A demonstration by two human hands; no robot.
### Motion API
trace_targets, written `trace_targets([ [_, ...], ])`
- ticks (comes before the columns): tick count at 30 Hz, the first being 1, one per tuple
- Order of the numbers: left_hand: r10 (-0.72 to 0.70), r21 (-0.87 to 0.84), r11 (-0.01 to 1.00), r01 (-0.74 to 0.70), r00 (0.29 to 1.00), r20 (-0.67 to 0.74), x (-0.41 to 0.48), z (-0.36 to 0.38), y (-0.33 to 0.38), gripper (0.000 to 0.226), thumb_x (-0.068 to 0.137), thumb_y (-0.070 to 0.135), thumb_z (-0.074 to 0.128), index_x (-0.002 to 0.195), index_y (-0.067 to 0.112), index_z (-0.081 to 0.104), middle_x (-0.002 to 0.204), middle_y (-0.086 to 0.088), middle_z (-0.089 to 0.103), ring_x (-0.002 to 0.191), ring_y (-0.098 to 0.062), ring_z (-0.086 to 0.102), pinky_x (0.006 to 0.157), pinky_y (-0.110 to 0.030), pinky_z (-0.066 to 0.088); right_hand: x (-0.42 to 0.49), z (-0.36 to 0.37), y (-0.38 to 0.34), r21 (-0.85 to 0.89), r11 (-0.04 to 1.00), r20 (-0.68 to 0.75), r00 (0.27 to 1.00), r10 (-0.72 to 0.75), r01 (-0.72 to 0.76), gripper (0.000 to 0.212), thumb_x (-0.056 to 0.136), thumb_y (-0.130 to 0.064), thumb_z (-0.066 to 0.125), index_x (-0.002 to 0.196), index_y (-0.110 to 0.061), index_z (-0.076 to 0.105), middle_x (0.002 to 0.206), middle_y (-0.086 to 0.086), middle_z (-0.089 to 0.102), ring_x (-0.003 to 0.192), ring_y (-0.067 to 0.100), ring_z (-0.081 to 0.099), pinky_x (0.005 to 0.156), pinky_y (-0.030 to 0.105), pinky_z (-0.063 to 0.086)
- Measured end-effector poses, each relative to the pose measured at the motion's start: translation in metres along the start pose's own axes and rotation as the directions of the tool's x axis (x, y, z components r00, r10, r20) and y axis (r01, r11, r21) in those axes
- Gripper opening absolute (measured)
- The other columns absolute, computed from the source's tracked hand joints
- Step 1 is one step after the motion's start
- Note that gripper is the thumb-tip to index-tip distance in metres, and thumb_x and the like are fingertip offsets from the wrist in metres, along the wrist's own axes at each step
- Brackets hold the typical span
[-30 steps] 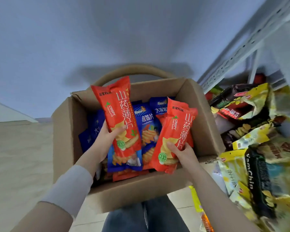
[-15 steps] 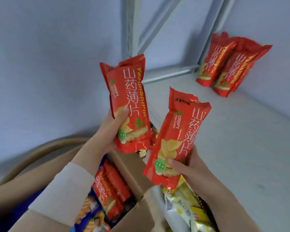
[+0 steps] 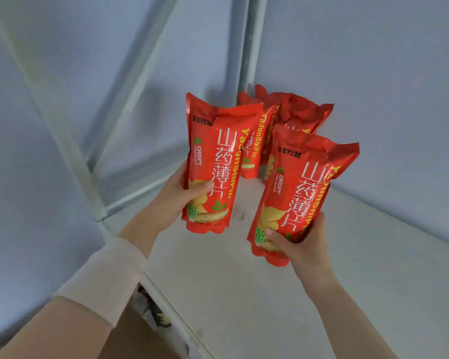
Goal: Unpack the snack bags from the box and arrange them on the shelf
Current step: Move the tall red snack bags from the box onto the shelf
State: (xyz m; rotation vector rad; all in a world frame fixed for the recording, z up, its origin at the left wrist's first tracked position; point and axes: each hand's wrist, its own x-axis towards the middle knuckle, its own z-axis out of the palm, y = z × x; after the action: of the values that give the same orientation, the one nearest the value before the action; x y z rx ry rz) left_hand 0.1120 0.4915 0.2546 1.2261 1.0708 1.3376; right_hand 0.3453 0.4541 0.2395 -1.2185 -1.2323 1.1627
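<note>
My left hand [image 3: 178,196] grips the lower part of a red yam-crisp bag [image 3: 215,156], held upright above the white shelf board [image 3: 270,294]. A second red bag [image 3: 298,193] of the same kind is gripped near its bottom by my right hand [image 3: 300,242], to the right and closer to me. Behind both, a few matching red bags [image 3: 298,115] stand in the shelf's back corner, partly hidden. The box is out of view.
White metal uprights and diagonal braces [image 3: 130,81] frame the shelf's left and back. Pale walls close in the corner [image 3: 360,86]. The shelf's front edge [image 3: 166,301] runs diagonally at lower left, with dark packets [image 3: 156,312] visible below it.
Both hands lifted a red bag each out of the box and carried them up over the shelf. They are now close to the bags standing in the corner. The box dropped out of view.
</note>
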Motion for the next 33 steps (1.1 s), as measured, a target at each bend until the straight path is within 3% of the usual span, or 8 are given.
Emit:
trace_targets([
  [4,-0.020,0.027,0.999,0.018,0.996,0.082,0.075,-0.013,-0.018,0.091,0.027,0.062,0.086,0.107,0.032,0.055,0.095,0.018,0.072,0.089,-0.004,0.069,0.069,-0.017,0.054,0.057,0.023,0.014,-0.009,1.000,-0.096,0.995,0.011,-0.012,0.068,0.074,0.009,0.070,0.119,-0.023,0.031,0.092,0.005,0.061,0.053,0.020,0.069,0.043,0.029,0.051],
  [7,-0.042,0.048,0.998,0.035,0.986,0.161,0.119,-0.019,-0.035,0.086,0.031,0.057,0.088,0.106,0.033,0.056,0.098,0.020,0.071,0.093,-0.003,0.068,0.073,-0.019,0.055,0.093,0.035,0.026,-0.026,1.000,-0.212,0.977,-0.009,0.003,0.071,0.072,0.006,0.073,0.120,-0.024,0.032,0.099,0.002,0.058,0.057,0.017,0.070,0.044,0.026,0.053],
  [11,-0.016,0.011,1.000,0.014,0.980,0.200,0.155,-0.019,-0.057,0.088,0.029,0.058,0.088,0.108,0.037,0.054,0.099,0.026,0.069,0.095,0.002,0.065,0.076,-0.017,0.054,0.122,0.042,0.043,-0.054,0.997,-0.312,0.948,-0.064,0.050,0.079,0.068,0.002,0.078,0.125,-0.027,0.032,0.116,0.008,0.055,0.083,0.031,0.069,0.053,0.030,0.057],
  [15,0.019,-0.023,1.000,-0.015,0.977,0.212,0.175,-0.020,-0.070,0.077,0.040,0.039,0.088,0.108,0.031,0.053,0.099,0.023,0.070,0.095,0.003,0.065,0.075,-0.014,0.051,0.130,0.052,0.049,-0.130,0.989,-0.425,0.898,-0.114,0.064,0.082,0.063,0.000,0.082,0.123,-0.026,0.032,0.117,-0.001,0.051,0.097,0.010,0.060,0.066,0.036,0.060],
  [18,0.031,-0.006,1.000,-0.031,0.972,0.232,0.184,-0.022,-0.072,0.079,0.038,0.051,0.088,0.107,0.031,0.054,0.099,0.023,0.070,0.096,0.002,0.065,0.075,-0.014,0.051,0.134,0.054,0.054,-0.163,0.983,-0.443,0.885,-0.144,0.079,0.078,0.064,-0.001,0.081,0.118,-0.026,0.031,0.106,-0.015,0.050,0.090,-0.017,0.054,0.064,0.008,0.051],
  [20,0.029,0.014,0.999,-0.034,0.969,0.244,0.188,-0.023,-0.071,0.078,0.040,0.056,0.085,0.107,0.032,0.054,0.100,0.024,0.069,0.097,0.002,0.064,0.075,-0.013,0.051,0.136,0.054,0.056,-0.186,0.979,-0.454,0.877,-0.160,0.082,0.078,0.063,-0.004,0.082,0.116,-0.029,0.031,0.105,-0.020,0.047,0.086,-0.026,0.048,0.062,-0.002,0.043],
  [28,0.021,0.054,0.998,-0.037,0.961,0.277,0.196,-0.026,-0.075,0.080,0.040,0.062,0.082,0.109,0.036,0.052,0.102,0.028,0.067,0.100,0.004,0.062,0.076,-0.012,0.050,0.138,0.061,0.067,-0.286,0.953,-0.483,0.844,-0.235,0.101,0.082,0.063,-0.012,0.084,0.121,-0.034,0.030,0.125,-0.004,0.043,0.112,0.007,0.048,0.091,0.026,0.043],
  [33,0.025,0.076,0.996,-0.050,0.956,0.292,0.195,-0.028,-0.073,0.071,0.048,0.047,0.081,0.111,0.037,0.049,0.108,0.023,0.064,0.101,0.004,0.061,0.078,-0.015,0.050,0.137,0.061,0.068,-0.403,0.910,-0.466,0.834,-0.295,0.097,0.090,0.062,-0.014,0.085,0.135,-0.012,0.032,0.130,-0.002,0.032,0.118,0.008,0.041,0.093,0.016,0.037],
])
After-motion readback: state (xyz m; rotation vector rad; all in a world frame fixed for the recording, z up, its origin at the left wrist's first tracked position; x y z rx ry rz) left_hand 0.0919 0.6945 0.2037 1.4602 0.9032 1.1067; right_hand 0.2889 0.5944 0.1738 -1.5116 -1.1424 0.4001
